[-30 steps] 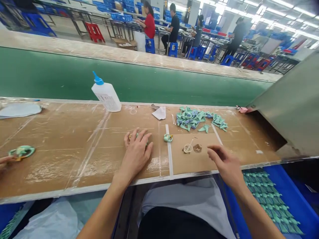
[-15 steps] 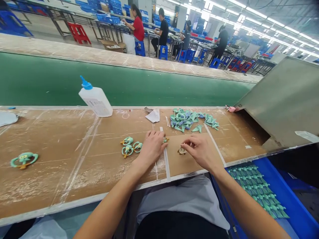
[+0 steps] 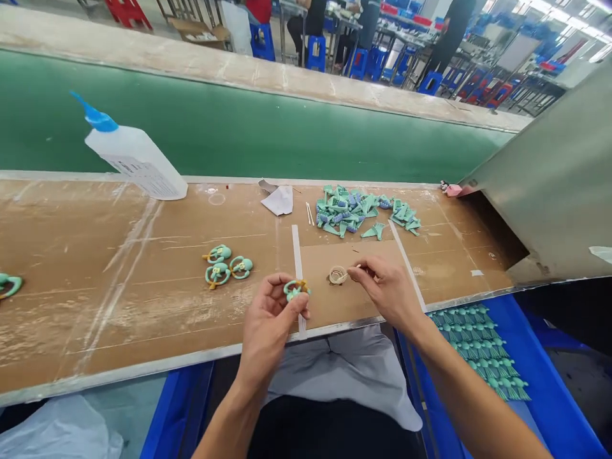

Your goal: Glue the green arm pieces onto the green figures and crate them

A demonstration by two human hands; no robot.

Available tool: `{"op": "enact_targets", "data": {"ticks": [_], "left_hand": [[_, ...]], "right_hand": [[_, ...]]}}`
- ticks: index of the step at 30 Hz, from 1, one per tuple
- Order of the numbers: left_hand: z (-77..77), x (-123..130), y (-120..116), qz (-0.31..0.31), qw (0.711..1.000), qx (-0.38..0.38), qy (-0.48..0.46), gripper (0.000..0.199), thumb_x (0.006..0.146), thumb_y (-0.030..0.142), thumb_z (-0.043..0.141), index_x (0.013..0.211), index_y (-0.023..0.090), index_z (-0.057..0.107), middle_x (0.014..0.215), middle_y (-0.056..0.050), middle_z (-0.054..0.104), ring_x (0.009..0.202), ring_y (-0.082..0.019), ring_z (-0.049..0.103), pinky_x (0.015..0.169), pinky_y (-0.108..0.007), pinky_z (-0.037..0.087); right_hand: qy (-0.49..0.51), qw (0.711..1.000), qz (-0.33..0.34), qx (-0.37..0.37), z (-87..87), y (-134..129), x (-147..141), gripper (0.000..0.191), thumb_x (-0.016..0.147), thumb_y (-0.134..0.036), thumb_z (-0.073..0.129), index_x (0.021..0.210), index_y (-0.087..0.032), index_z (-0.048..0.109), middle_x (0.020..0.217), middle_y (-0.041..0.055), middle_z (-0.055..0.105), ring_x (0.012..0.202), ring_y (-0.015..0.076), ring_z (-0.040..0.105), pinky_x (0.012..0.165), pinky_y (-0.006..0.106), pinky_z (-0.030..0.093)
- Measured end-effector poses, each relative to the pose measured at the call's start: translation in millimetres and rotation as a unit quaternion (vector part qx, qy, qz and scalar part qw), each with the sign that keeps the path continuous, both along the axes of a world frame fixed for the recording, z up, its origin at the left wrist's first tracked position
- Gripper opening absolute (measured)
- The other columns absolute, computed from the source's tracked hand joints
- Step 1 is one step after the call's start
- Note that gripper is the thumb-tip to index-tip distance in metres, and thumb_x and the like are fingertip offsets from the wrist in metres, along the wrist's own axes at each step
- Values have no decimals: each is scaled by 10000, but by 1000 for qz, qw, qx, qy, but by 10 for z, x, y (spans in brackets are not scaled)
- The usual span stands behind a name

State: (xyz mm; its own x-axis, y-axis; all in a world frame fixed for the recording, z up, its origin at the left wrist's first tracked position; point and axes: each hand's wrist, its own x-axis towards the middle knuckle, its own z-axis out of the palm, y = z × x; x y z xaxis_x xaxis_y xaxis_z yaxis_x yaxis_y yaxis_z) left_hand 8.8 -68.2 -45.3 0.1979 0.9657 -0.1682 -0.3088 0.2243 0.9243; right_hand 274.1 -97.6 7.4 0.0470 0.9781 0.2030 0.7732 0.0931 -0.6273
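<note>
My left hand (image 3: 276, 311) pinches a small green ring-shaped figure (image 3: 296, 290) with an orange-brown part, above the near edge of the bench. My right hand (image 3: 385, 287) holds a thin pale stick (image 3: 354, 268) between thumb and fingertips, its tip at a small round cup (image 3: 337, 275) on the cardboard sheet (image 3: 315, 305). Three similar ring figures (image 3: 218, 273) lie grouped left of my left hand. Beyond my hands is a pile of green and purple pieces (image 3: 347, 209), with two white sticks (image 3: 310, 213) beside it.
A white bottle with a blue nozzle (image 3: 143, 162) stands at the back left. Folded paper (image 3: 278, 200) lies near the back edge. A metal panel (image 3: 564, 185) rises at the right. A blue bin (image 3: 549, 376) holds rows of green pieces. People sit and stand far behind.
My left hand has lifted a ring figure from the bench and turned it up. My right hand's stick is drawn slightly right of the cup. The view has tilted down and moved closer.
</note>
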Motion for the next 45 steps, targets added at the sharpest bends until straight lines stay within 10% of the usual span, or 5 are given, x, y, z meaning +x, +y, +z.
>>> {"op": "enact_targets", "data": {"ticks": [8,34,39,45], "left_hand": [[76,30,-73,-49,995,-86,23,463,892,481,1104,1254,265,912,1070,-75,889,965,-229,810,840,-301,670],[149,277,-116,-24,994,-100,-38,200,1011,431,984,1108,256,974,1115,-84,869,978,-235,759,955,-361,670],[197,312,-135,-16,995,-92,-26,187,1027,431,968,1102,260,954,1036,-67,851,919,-231,761,908,-367,656],[200,353,-164,-27,994,-104,-27,175,997,402,993,1079,255,945,968,-49,824,822,-203,752,832,-344,657]], "right_hand": [[27,1000,0,-9,-60,4,59,241,1276,-401,682,1113,-260,789,1001,52,832,896,254,735,828,408,532],[-161,936,310,-36,455,250,352,355,1276,-86,486,1348,-291,768,1165,89,836,1034,300,729,908,459,555],[-85,968,234,24,355,263,347,190,1291,-288,640,1206,-279,810,1048,71,855,901,267,742,851,435,569],[142,985,-80,59,110,-85,65,253,1241,-436,757,1075,-260,828,887,25,814,726,199,725,670,335,580]]}}
